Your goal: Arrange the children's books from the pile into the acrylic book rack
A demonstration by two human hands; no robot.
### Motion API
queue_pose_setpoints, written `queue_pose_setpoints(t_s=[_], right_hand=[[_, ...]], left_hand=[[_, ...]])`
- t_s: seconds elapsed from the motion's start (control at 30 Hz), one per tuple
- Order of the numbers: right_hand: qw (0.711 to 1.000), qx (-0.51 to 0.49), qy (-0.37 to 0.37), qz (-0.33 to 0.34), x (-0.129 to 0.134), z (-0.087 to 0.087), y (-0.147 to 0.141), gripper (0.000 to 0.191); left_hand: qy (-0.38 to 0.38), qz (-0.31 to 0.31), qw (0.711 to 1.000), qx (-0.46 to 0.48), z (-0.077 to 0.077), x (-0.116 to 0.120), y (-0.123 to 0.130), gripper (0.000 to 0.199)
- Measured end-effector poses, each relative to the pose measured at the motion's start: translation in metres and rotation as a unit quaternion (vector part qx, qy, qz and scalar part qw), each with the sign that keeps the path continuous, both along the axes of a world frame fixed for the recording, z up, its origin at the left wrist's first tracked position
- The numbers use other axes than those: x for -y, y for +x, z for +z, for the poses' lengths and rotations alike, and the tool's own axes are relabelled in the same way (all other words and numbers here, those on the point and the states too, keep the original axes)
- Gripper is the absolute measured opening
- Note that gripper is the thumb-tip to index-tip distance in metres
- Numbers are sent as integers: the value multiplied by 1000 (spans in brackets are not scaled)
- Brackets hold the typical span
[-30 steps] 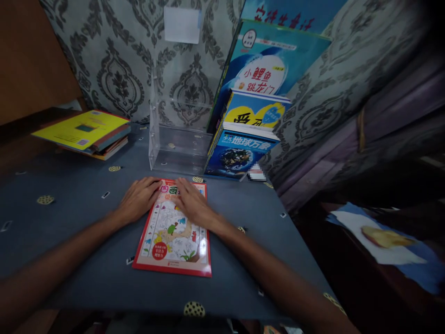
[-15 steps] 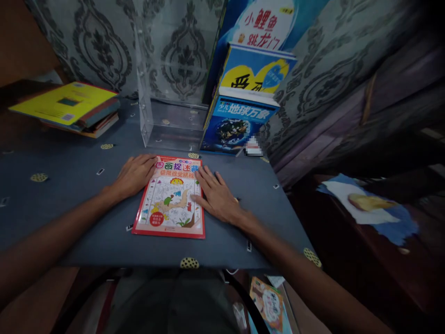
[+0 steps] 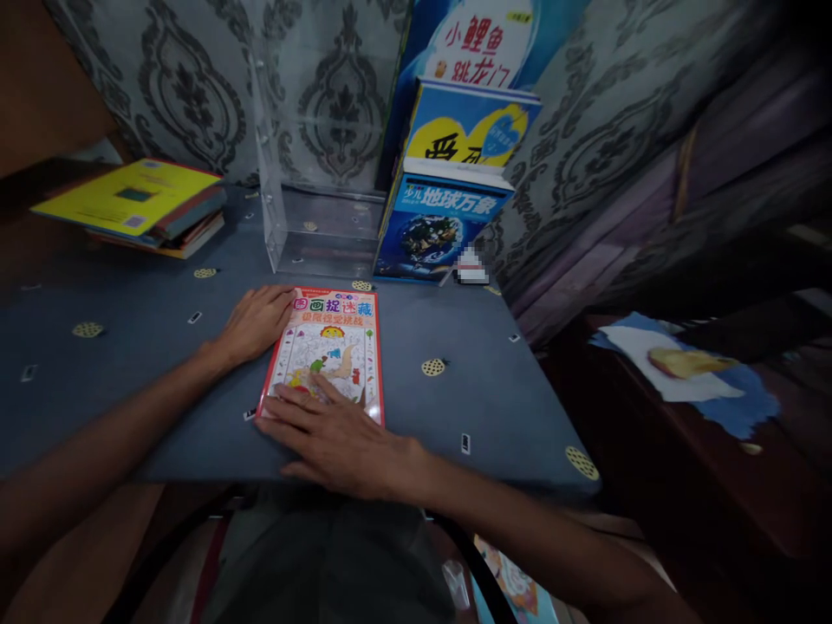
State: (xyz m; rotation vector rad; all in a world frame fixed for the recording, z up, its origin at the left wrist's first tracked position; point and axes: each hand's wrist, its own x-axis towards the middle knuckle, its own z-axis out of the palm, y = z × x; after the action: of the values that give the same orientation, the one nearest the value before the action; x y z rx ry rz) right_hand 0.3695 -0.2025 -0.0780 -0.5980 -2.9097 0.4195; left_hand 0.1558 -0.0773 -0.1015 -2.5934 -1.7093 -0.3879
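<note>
A closed children's picture book (image 3: 351,347) with a red border and Chinese title lies flat on the table in front of me. My left hand (image 3: 258,321) rests palm down along its upper left edge, fingertips at the cover's corner. My right hand (image 3: 331,433) lies over the book's bottom edge, fingers spread and pointing left, hiding the lower part of the cover. Neither hand grips anything. Behind the book stands a clear acrylic book rack (image 3: 276,217). Its right side holds several upright books, the front one a blue earth book (image 3: 435,230).
A stack of books topped by a yellow one (image 3: 139,195) sits at the back left of the patterned table (image 3: 494,407). To the right, lower down, a white and blue cloth (image 3: 676,364) lies on a dark red surface. Another book (image 3: 513,576) shows below the table edge.
My right hand has moved from the book's right edge down and left to its bottom edge. My left hand has stayed at the upper left edge.
</note>
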Motion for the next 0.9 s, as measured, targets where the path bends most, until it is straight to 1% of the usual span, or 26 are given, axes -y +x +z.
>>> queue_pose_setpoints(t_s=[0.03, 0.1, 0.2, 0.23, 0.27, 0.33, 0.37, 0.4, 0.47, 0.53, 0.57, 0.6, 0.63, 0.73, 0.8, 0.83, 0.9], right_hand=[[1000, 0, -6, -2, 2, -1, -3, 57], [1000, 0, -23, -20, 5, -4, 1, 58], [996, -6, -47, -73, 7, -7, 28, 56], [992, -9, -49, -112, 6, -8, 39, 54], [985, -10, -47, -165, 4, -8, 48, 53], [960, -4, -33, -277, -3, -9, 62, 53], [947, 4, -25, -319, -7, -10, 65, 54], [939, 11, -19, -344, -11, -11, 65, 55], [933, 17, -9, -359, -19, -14, 61, 57], [931, 12, 5, -364, -23, -18, 54, 59], [930, 9, 12, -367, -24, -21, 51, 60], [929, 7, 19, -369, -24, -23, 49, 60], [929, 6, 23, -369, -24, -25, 48, 61], [932, -3, 30, -361, -23, -30, 49, 61], [932, -13, 33, -359, -23, -33, 51, 61], [932, -16, 34, -360, -23, -34, 51, 61], [930, -17, 35, -364, -24, -36, 51, 61]], left_hand=[[4, 1, 1000, 0, -1, 0, -1, 48], [7, 4, 1000, 1, -3, -1, -2, 48], [-2, 10, 1000, 1, -7, -2, -3, 49], [-5, 10, 1000, 2, -7, -2, -3, 48], [-6, 10, 1000, 6, -7, -2, -3, 48], [-7, 5, 1000, 20, -6, -2, -3, 47], [-9, 1, 999, 33, -5, -1, -2, 46], [-13, 0, 999, 50, -3, -1, -2, 46], [-33, 4, 995, 99, 2, -1, -1, 45], [-74, 11, 981, 177, 6, -3, -2, 45], [-103, 13, 968, 230, 8, -5, -2, 44], [-135, 13, 946, 293, 9, -7, -3, 43], [-168, 14, 917, 361, 11, -9, -4, 42], [-250, 53, 802, 539, 14, -12, -7, 36], [-286, 92, 736, 606, 18, -12, -10, 31], [-302, 102, 711, 626, 19, -11, -12, 28], [-338, 100, 678, 644, 23, -8, -14, 24]])
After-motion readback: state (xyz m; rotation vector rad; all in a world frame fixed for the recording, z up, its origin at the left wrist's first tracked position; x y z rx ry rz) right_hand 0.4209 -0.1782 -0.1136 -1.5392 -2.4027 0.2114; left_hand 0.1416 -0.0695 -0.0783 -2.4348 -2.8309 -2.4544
